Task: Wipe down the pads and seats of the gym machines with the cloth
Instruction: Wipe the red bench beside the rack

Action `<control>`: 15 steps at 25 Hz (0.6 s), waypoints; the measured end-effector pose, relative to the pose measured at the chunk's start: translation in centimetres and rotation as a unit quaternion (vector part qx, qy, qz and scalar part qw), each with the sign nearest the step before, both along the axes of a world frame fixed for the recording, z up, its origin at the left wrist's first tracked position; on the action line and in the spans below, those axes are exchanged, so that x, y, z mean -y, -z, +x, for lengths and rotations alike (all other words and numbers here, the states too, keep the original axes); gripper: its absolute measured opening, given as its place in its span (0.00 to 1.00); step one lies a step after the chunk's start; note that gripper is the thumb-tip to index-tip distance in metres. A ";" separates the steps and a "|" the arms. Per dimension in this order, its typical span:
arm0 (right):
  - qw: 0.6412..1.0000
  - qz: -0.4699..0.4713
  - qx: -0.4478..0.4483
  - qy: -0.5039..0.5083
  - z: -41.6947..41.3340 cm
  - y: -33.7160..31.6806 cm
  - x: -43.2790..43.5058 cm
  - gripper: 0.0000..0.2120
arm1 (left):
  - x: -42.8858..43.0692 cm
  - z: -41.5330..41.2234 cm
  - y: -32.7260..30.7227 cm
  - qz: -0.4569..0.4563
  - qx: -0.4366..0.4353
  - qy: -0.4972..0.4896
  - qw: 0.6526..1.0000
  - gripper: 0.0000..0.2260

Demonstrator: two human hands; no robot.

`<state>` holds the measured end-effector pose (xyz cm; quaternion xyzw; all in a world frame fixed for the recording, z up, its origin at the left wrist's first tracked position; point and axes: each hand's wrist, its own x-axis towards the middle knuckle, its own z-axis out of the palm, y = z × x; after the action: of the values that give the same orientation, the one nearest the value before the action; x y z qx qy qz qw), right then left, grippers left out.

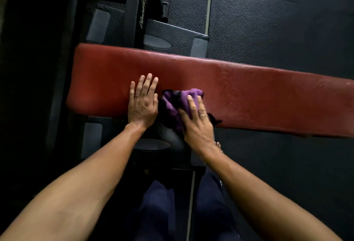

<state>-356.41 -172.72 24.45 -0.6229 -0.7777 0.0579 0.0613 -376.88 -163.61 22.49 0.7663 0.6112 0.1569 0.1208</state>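
Your left hand (142, 104) flat on the long red vinyl-padded bench (249, 95), right hand (198, 124) pressing the crumpled purple cloth (172, 104) flat-fingered beside it: keep pressure even, strokes overlapping.

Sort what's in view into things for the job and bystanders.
Job: red bench pad; purple cloth; right hand pressing the cloth; left hand flat on the pad.
Bystanders: black machine frame; textured floor mat.

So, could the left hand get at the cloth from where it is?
Probably yes. The left hand lies flat on the red pad right beside the purple cloth, nothing between them; the right hand presses on the cloth's other side.
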 end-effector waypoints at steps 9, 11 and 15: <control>0.981 -0.081 -0.082 0.159 -1.2 -0.7 0.0 0.44 | 0.2 0.3 0.1 -0.001 -0.029 -0.007 1.000 0.25; 0.984 -0.097 -0.060 0.138 -2.8 -1.1 -0.6 0.42 | 0.2 0.3 0.1 -0.002 -0.026 -0.006 1.000 0.25; 0.995 -0.064 0.001 0.077 2.4 -1.7 -0.4 0.35 | 0.1 0.4 -0.3 -0.011 -0.023 -0.008 1.000 0.25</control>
<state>-353.96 -172.33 26.15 -0.6833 -0.7225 0.1025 0.0245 -376.45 -163.69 22.76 0.7634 0.6218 0.1333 0.1135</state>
